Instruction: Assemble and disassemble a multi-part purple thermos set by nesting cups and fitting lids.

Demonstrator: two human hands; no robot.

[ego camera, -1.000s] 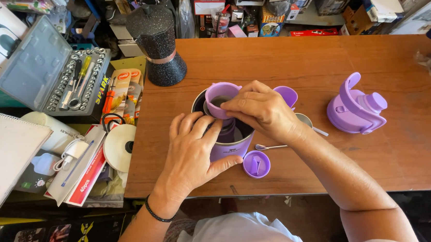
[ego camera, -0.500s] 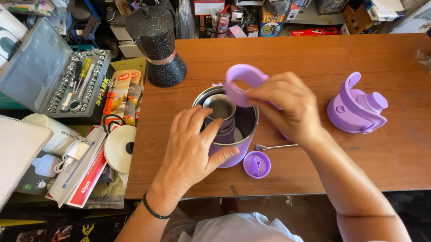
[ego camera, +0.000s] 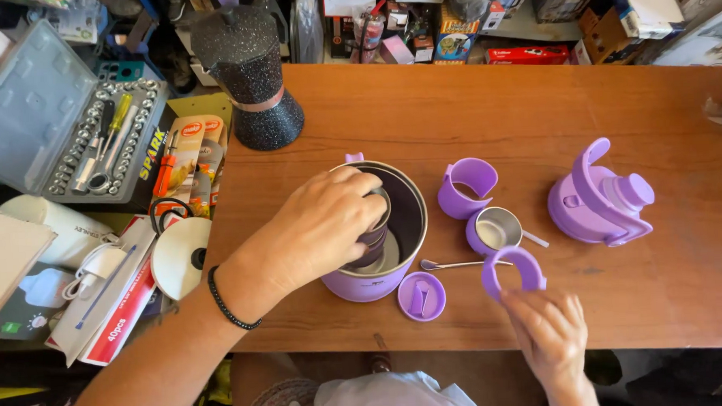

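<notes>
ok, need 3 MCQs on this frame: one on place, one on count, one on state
1. Where is the left hand?
A. on the black speckled pot
B. reaching into the large purple container
C. on the socket set

2. How many purple C-shaped sleeves lie loose?
A. one
B. two
C. four

3. The large purple container is:
A. open
B. lidded
C. tipped over

B: fingers dip inside its rim.
B: one sleeve on the table, another at the right hand.
A: upright, its lid aside.
</notes>
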